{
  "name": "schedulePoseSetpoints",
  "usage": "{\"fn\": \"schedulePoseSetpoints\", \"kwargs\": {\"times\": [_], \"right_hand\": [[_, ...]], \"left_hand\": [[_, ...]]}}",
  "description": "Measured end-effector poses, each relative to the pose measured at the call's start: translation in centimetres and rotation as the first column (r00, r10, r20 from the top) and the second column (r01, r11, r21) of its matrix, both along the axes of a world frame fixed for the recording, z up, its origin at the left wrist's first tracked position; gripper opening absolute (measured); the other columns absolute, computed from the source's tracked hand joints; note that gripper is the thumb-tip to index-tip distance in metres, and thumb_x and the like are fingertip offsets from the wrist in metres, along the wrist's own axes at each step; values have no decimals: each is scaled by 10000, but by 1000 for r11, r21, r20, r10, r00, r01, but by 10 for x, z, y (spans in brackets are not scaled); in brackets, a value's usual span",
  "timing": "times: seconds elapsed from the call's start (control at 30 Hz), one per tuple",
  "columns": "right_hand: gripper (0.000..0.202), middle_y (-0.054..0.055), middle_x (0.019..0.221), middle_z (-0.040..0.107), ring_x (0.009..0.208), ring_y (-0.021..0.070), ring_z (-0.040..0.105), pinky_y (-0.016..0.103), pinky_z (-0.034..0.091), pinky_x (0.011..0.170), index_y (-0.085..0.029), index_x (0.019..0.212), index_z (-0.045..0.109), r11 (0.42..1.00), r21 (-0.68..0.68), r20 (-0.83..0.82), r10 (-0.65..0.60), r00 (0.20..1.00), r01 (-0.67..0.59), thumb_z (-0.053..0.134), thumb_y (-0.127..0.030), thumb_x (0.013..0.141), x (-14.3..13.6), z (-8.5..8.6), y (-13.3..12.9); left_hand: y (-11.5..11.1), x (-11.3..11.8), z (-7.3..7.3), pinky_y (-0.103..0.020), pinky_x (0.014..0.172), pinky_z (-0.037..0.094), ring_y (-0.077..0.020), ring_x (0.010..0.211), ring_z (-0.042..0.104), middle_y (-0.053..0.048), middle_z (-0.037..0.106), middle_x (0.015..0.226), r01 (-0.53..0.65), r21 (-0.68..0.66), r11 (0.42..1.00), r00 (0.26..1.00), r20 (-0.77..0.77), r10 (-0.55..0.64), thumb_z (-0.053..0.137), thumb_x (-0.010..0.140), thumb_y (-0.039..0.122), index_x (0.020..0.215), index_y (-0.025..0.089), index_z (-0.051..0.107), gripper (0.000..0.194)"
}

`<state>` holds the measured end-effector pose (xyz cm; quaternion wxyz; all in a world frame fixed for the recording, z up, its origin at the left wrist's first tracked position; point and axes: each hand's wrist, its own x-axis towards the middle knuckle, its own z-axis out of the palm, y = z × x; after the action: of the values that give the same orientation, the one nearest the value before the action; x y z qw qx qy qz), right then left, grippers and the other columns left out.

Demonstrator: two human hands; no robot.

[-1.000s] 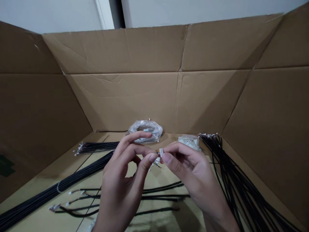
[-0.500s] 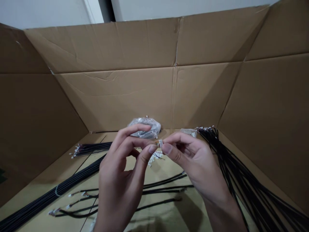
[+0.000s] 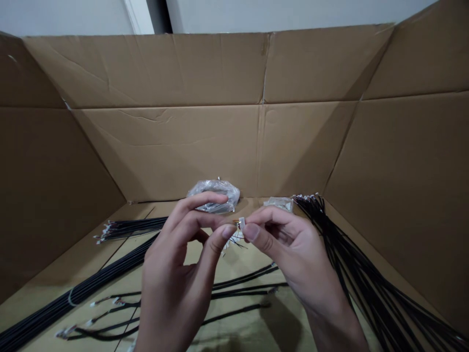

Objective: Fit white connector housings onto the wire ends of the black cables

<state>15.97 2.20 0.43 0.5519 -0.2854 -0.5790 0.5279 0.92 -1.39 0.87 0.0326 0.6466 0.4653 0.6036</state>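
Note:
Near the middle of the view, my right hand (image 3: pixel 304 259) pinches a small white connector (image 3: pixel 242 224) between thumb and forefinger. Thin wires (image 3: pixel 236 222), some orange or yellow, run from the connector's left side to the fingertips of my left hand (image 3: pixel 183 264), whose thumb and forefinger are pressed together on them. The other fingers of my left hand are raised. Below and behind the fingertips lie small white pieces (image 3: pixel 236 238) with a few thin dark wires. Several black cables (image 3: pixel 242 293) with connector ends lie beneath my hands.
Bundles of black cables lie at the left (image 3: pixel 91 274) and right (image 3: pixel 359 274); a smaller bundle (image 3: pixel 135 227) lies at the back left. Two clear plastic bags (image 3: pixel 216 188) (image 3: pixel 280 203) rest against the tall cardboard wall (image 3: pixel 176 146), which continues along both sides.
The camera view has shifted slightly, so the surroundings sit a little further left. Both hands keep their pinches, and slightly more wire shows between the left fingertips and the connector.

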Motion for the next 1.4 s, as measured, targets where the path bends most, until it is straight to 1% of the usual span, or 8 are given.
{"fn": "schedulePoseSetpoints", "kwargs": {"times": [0.17, 0.43, 0.6, 0.7, 0.8, 1.03, 1.23, 1.4], "right_hand": [[138, -11, 727, 685, 686, 159, 543, 298, 433, 647, -247, 777, 783, 1000, -4, 0, -11, 1000, 11, 883, -339, 800, -1, 1, -2], [148, -21, 735, 623, 731, 168, 525, 307, 426, 680, -259, 804, 767, 997, 45, 66, -66, 996, 63, 849, -375, 844, -3, -2, -4], [132, -31, 897, 685, 798, 154, 566, 307, 455, 768, -310, 1008, 782, 956, 270, 109, -151, 982, 117, 824, -282, 886, 4, 0, 0], [104, -19, 936, 736, 812, 152, 594, 298, 467, 761, -279, 963, 788, 901, 424, 141, -163, 977, 89, 805, -199, 899, 9, 3, 2], [93, -11, 918, 756, 823, 160, 610, 302, 468, 765, -255, 943, 781, 869, 485, 153, -192, 969, 96, 792, -171, 904, 10, 4, 3], [126, -26, 746, 604, 742, 153, 530, 292, 421, 686, -236, 861, 738, 976, 216, 178, -62, 982, 23, 765, -342, 923, 11, 2, 2], [271, -15, 727, 626, 702, 133, 550, 261, 456, 661, -210, 781, 728, 986, 71, 16, 151, 988, -151, 810, -448, 881, 12, 4, 9], [302, -20, 720, 631, 713, 118, 561, 239, 457, 672, -196, 740, 721, 987, 29, -4, 155, 988, -155, 844, -448, 853, 11, 2, 15]], "left_hand": [[-1, -1, -4, -205, 719, 527, -118, 1073, 668, 57, 700, 1129, 37, 55, 998, 999, -32, -35, 659, 972, 157, 834, 277, 676, 184], [3, -1, 3, -190, 735, 522, -106, 1061, 662, 60, 696, 1081, 45, 1, 999, 999, 0, -45, 654, 973, 151, 829, 284, 682, 198], [4, -2, 4, -185, 773, 540, -126, 1101, 672, 45, 704, 1088, 128, -70, 989, 990, 68, -123, 634, 977, 180, 812, 285, 687, 203], [4, -5, 3, -179, 796, 540, -130, 1100, 678, 45, 713, 1093, 159, -104, 982, 985, 82, -151, 642, 976, 212, 799, 284, 692, 197], [4, -6, 2, -177, 800, 538, -137, 1109, 680, 46, 718, 1111, 195, -123, 973, 979, 87, -185, 657, 975, 248, 805, 283, 699, 178], [5, -4, 1, -203, 704, 538, -135, 1045, 686, 37, 709, 1109, 137, 12, 990, 988, -80, -136, 683, 955, 169, 865, 277, 700, 141], [9, -6, -3, -188, 739, 550, -114, 1053, 669, 38, 692, 1120, 119, 76, 990, 982, -159, -106, 658, 965, 117, 879, 264, 684, 172], [9, -5, 1, -194, 712, 566, -130, 1059, 673, 23, 687, 1165, 91, 124, 988, 976, -209, -63, 647, 973, 146, 923, 267, 691, 139]]}}
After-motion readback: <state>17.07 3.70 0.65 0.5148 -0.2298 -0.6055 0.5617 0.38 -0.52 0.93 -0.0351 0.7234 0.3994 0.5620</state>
